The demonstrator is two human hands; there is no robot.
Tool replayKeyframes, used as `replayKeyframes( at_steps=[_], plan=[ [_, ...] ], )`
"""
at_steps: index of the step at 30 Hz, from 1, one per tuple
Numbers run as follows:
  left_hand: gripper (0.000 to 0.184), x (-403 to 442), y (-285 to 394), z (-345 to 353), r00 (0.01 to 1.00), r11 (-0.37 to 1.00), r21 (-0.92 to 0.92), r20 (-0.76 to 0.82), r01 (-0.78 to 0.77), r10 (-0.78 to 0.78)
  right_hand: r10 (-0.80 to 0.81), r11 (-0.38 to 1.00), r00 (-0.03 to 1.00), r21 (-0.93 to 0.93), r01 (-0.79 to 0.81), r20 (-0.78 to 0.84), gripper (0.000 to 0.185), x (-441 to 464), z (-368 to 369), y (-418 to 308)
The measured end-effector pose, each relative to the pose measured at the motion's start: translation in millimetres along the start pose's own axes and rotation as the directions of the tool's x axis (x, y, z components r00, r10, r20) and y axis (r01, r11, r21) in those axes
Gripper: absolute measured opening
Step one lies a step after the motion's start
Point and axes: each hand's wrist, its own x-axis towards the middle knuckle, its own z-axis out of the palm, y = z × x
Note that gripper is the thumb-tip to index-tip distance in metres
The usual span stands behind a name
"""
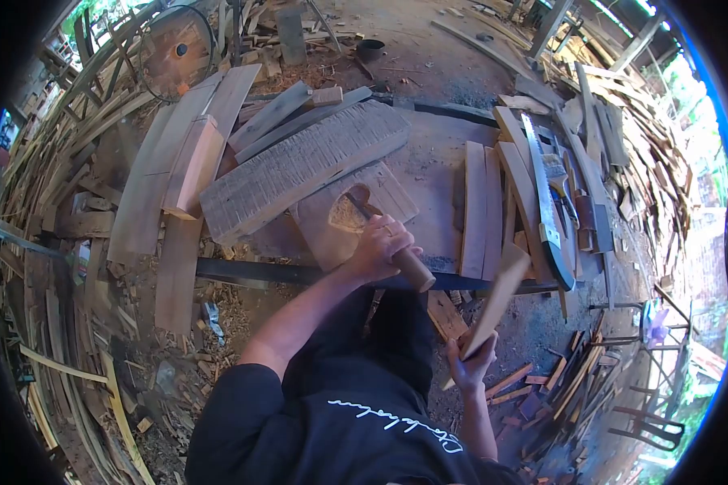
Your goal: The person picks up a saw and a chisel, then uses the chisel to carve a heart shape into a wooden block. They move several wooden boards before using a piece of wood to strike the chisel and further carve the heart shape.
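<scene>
My left hand point(383, 244) is closed around a chisel with a thick round wooden handle point(413, 271). Its blade points away from me, into a rounded hollow point(347, 212) cut in a flat wooden board point(392, 192). Light shavings or chips lie in that hollow. Lower and to the right, my right hand point(471, 364) grips a flat length of wood point(497, 299) by its lower end. This wood is tilted, its upper end close to the bench edge and apart from the chisel handle. A heavy, rough-sawn beam point(307, 166) lies just behind the hollowed board.
A handsaw point(546, 210) lies on the right among boards and tools. Several planks point(482, 210) rest on the bench, with more boards point(158, 162) at the left. Wood chips and offcuts point(570, 376) cover the ground. A dark bowl point(370, 50) stands farther back.
</scene>
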Motion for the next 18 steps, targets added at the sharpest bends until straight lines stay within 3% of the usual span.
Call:
replayKeyframes(
  at_steps=[2, 4, 6, 8, 10, 15, 18],
  plan=[
    [0.025, 4, -2, -10, 0.999, 0.999, -0.03, -0.033, 0.034, -0.035, 0.092, 0.976, 0.991, -0.204, -0.07, 0.1, 0.053, 6, 0, -11],
    [0.024, 11, -2, -24, 0.996, 0.996, -0.067, -0.06, 0.067, -0.071, 0.156, 0.972, 0.978, -0.197, -0.126, 0.141, 0.054, 6, 1, -8],
    [0.026, 23, -1, -44, 0.942, 0.923, -0.293, -0.15, 0.248, -0.301, 0.208, 0.962, 0.958, -0.221, -0.163, 0.197, 0.058, 9, 3, -6],
    [0.026, 27, -6, -59, 0.797, 0.812, -0.218, -0.173, 0.542, -0.579, 0.249, 0.957, 0.938, -0.208, -0.201, 0.241, 0.061, 17, 4, -10],
    [0.024, 33, -21, -72, 0.704, 0.655, -0.642, -0.243, 0.399, -0.667, 0.325, 0.94, 0.886, -0.216, -0.264, 0.331, 0.07, 27, 7, -22],
    [0.021, 38, -65, -97, 0.762, 0.657, -0.643, -0.17, 0.395, -0.624, 0.386, 0.92, 0.808, -0.241, -0.307, 0.445, 0.077, 46, 19, -36],
    [0.024, 44, -64, -100, 0.75, 0.586, -0.706, -0.119, 0.397, -0.651, 0.291, 0.956, 0.816, -0.187, -0.226, 0.499, 0.082, 59, 35, -45]
  ],
)
